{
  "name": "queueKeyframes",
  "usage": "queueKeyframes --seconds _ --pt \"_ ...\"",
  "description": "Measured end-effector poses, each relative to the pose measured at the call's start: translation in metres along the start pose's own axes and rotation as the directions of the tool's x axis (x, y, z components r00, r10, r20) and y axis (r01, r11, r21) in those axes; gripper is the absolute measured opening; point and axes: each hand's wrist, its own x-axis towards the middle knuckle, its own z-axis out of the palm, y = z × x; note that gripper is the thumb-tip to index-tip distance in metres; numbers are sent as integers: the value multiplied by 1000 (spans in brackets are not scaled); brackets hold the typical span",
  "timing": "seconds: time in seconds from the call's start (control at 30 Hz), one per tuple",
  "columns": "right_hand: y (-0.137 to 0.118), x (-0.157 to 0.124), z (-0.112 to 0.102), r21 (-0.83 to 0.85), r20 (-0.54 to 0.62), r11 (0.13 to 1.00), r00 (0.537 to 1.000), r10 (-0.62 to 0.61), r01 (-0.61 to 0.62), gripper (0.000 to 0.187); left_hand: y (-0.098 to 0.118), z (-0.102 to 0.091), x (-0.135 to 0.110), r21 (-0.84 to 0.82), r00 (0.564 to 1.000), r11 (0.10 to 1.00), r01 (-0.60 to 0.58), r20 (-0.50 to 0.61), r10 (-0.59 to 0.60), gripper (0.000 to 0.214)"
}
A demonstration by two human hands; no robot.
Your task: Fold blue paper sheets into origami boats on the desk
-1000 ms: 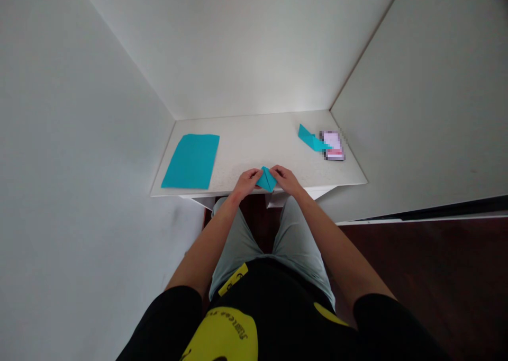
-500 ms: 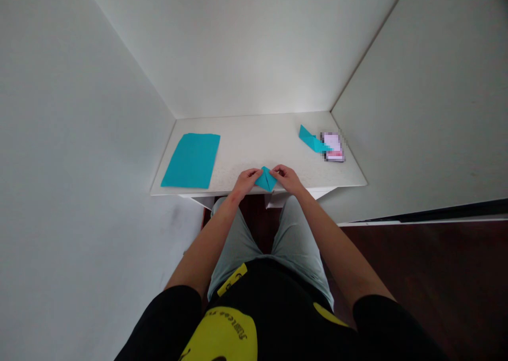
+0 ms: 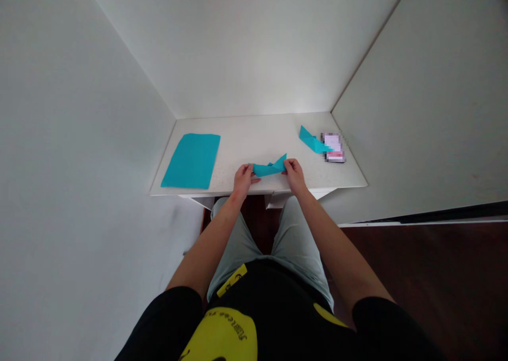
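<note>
**Both hands are pinching a folded teal paper (image 3: 270, 167) over a white desk (image 3: 257, 138).**
The left hand (image 3: 243, 180) is gripping the paper's left end, its left fingers (image 3: 251, 167) closed on the fold, while the right hand (image 3: 293, 173) is gripping the raised right end, its right fingers (image 3: 286, 163) closed likewise. The paper is stretching between them near the desk's front edge. Well left of the left hand, a flat teal sheet (image 3: 191, 161) is lying on the desk. Beyond the right hand, a second folded teal piece (image 3: 313, 142) is touching a blurred pink-and-white item (image 3: 334, 147).
</note>
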Motion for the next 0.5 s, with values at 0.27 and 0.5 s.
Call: queueKeyframes --seconds 0.27,0.5 --pt "3 -4 1 15 25 998 998 -65 64 51 -1 -3 -2 -60 998 998 -37 -44 34 29" --pt "-4 -11 1 -64 183 995 981 -59 72 57 5 -7 -11 91 985 996 -15 170 -1 56"
